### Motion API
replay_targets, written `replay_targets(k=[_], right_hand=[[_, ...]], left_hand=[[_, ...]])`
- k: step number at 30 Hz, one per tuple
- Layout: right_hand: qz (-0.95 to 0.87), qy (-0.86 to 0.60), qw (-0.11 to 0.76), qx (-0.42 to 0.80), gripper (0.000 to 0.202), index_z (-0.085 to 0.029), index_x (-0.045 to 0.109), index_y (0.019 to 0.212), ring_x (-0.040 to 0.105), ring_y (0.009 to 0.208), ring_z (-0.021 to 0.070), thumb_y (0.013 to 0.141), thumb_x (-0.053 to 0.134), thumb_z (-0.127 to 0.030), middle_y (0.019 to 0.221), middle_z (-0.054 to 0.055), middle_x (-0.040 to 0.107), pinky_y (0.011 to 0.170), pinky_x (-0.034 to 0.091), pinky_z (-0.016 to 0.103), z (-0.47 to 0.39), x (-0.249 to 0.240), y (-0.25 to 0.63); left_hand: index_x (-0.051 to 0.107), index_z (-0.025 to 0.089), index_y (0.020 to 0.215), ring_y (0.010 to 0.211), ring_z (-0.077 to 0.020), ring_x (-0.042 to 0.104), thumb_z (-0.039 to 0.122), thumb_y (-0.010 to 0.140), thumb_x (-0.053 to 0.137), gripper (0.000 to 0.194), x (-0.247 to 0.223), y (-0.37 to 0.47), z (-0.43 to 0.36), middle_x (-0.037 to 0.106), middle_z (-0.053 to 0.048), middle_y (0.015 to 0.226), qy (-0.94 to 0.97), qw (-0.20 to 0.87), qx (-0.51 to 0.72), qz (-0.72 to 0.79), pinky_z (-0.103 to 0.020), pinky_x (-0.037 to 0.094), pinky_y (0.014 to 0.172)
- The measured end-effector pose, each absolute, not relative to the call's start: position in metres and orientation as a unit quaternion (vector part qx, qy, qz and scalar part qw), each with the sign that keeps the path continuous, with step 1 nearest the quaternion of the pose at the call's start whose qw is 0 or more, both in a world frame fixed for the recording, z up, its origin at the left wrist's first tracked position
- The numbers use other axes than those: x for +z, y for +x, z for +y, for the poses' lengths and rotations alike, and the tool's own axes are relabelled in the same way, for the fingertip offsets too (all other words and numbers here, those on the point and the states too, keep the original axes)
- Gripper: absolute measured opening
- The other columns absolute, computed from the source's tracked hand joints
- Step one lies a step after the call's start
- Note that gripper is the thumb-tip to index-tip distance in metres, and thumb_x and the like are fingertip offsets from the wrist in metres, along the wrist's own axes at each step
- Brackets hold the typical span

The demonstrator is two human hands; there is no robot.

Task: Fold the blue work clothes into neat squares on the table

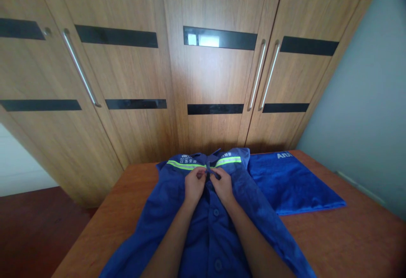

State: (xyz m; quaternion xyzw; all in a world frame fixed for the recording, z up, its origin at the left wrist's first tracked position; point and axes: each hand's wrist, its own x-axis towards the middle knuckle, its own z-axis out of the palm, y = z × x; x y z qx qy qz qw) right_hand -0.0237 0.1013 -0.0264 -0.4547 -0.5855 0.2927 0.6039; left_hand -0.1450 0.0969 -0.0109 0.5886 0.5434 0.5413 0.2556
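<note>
A blue work jacket [196, 235] with yellow-green reflective strips and white lettering lies spread out, its collar toward the cabinet. Near the upper front opening, my left hand [194, 183] pinches one edge of the cloth. Close beside it, my right hand [222, 183] pinches the facing edge, and the fingertips of both hands almost meet. Whether a button is between the fingers is too small to tell. Large buttons show on the placket below my hands, between the forearms.
The jacket rests on a reddish-brown wooden table [320, 238]. A folded bright blue cloth [288, 185] with white lettering lies to the right. Behind stands a wooden cabinet [212, 75] with metal handles and dark strips. A pale wall [364, 100] borders the right side.
</note>
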Motion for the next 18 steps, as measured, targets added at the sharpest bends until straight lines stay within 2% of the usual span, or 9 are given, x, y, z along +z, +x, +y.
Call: replay_targets(k=[8,13,18], right_hand=[[-0.579,-0.473,0.59,0.305,0.025,-0.019,0.073,0.088,0.065,0.082,0.022,0.072,0.056,-0.027,0.087,0.006,0.073,0.08,0.051,0.036,0.1043,-0.0288,-0.0209],[-0.584,-0.46,0.587,0.321,0.029,-0.017,0.072,0.092,0.062,0.07,0.019,0.07,0.058,-0.029,0.075,0.002,0.069,0.07,0.051,0.032,0.1016,-0.0279,-0.0214],[-0.591,-0.452,0.582,0.327,0.026,-0.018,0.07,0.09,0.059,0.066,0.0175,0.07,0.057,-0.026,0.07,0.0,0.066,0.065,0.049,0.029,0.0995,-0.0262,-0.0217]], left_hand=[[0.068,0.018,0.08,0.074,-0.0166,0.068,0.014,0.073,0.06,0.012,-0.0113,-0.1459,0.0958,0.072,-0.002,0.076,0.57,0.287,0.559,0.53,-0.029,0.055,0.074],[0.069,0.019,0.078,0.073,-0.0166,0.069,0.012,0.072,0.059,0.014,-0.0097,-0.1446,0.0942,0.073,-0.001,0.075,0.571,0.291,0.556,0.53,-0.029,0.055,0.074],[0.069,0.019,0.078,0.073,-0.016,0.069,0.011,0.071,0.061,0.014,-0.0092,-0.1442,0.0941,0.073,-0.001,0.077,0.566,0.294,0.558,0.531,-0.028,0.055,0.073]])
